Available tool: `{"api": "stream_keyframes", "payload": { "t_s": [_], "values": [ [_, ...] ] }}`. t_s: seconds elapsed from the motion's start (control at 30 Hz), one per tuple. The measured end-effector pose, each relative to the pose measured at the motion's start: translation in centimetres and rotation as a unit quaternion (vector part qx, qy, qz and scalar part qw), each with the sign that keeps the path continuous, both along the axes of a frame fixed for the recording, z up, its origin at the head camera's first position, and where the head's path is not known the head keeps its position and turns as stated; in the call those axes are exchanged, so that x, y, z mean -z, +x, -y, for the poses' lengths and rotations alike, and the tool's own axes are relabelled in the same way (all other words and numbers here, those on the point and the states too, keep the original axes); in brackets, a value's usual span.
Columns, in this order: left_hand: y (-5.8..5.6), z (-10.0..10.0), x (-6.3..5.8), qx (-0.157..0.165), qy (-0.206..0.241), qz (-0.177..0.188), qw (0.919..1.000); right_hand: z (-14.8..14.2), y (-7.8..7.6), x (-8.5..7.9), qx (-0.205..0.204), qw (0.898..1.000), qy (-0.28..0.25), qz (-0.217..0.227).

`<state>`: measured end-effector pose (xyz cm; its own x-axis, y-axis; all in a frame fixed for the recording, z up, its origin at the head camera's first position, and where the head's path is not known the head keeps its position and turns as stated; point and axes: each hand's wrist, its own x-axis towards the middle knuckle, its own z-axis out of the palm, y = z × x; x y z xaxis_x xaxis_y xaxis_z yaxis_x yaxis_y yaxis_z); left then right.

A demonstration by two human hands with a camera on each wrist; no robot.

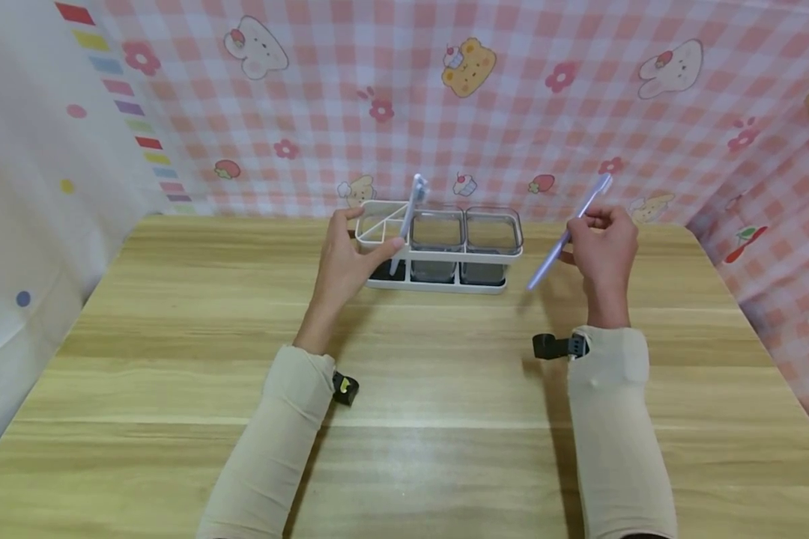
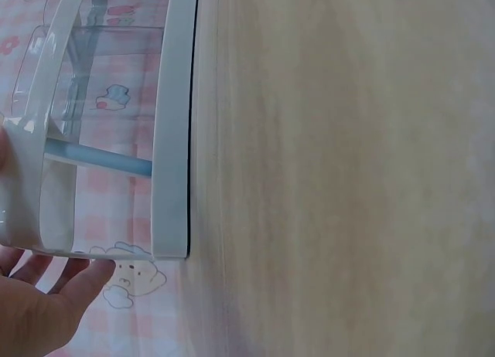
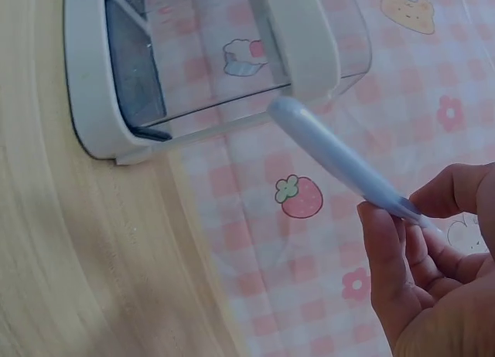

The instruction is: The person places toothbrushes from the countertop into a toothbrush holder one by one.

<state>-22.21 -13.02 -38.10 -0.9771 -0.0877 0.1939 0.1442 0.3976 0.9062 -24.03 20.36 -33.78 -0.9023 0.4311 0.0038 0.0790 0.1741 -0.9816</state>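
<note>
A white toothbrush holder point(image 1: 438, 287) with two clear cups point(image 1: 438, 230) in its right compartments stands on the table. One light blue toothbrush point(image 1: 411, 213) leans upright in its divided left section, bristles up. My left hand point(image 1: 344, 258) grips the holder's left end, thumb along the front rim and fingers round the far side. Off the holder's right end, my right hand point(image 1: 603, 243) pinches a lavender toothbrush point(image 1: 554, 262) between thumb and fingers. This brush is tilted, head up to the right, handle end down to the left; in the right wrist view its handle point(image 3: 332, 156) points toward the holder.
The wooden table point(image 1: 404, 419) reaches back to a pink checked cloth point(image 1: 377, 142) hanging close behind the holder. White dotted fabric point(image 1: 34, 187) hangs at the left, and more checked cloth at the right. Each wrist carries a black strap camera point(image 1: 553, 346).
</note>
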Motion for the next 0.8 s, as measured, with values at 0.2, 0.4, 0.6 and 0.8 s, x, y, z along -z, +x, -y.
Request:
{"api": "stream_keyframes", "payload": {
  "t_s": [0.2, 0.4, 0.6, 0.8],
  "values": [
    [0.0, 0.0, 0.0, -0.001, -0.005, 0.000, 1.0000, 0.2, 0.2, -0.5, 0.003, 0.999, -0.041, -0.018],
    [-0.1, 0.0, 0.0, 0.001, -0.005, -0.003, 1.0000, 0.9, 0.3, -1.3, 0.001, 0.994, -0.095, -0.060],
    [-0.1, 0.0, 0.1, 0.002, -0.007, -0.002, 1.0000, 1.6, 0.4, -2.1, -0.004, 0.986, -0.134, -0.096],
    [-0.1, 0.1, 0.0, 0.002, -0.007, 0.000, 1.0000, 2.3, 0.6, -2.9, -0.005, 0.981, -0.155, -0.118]
  ]
}}
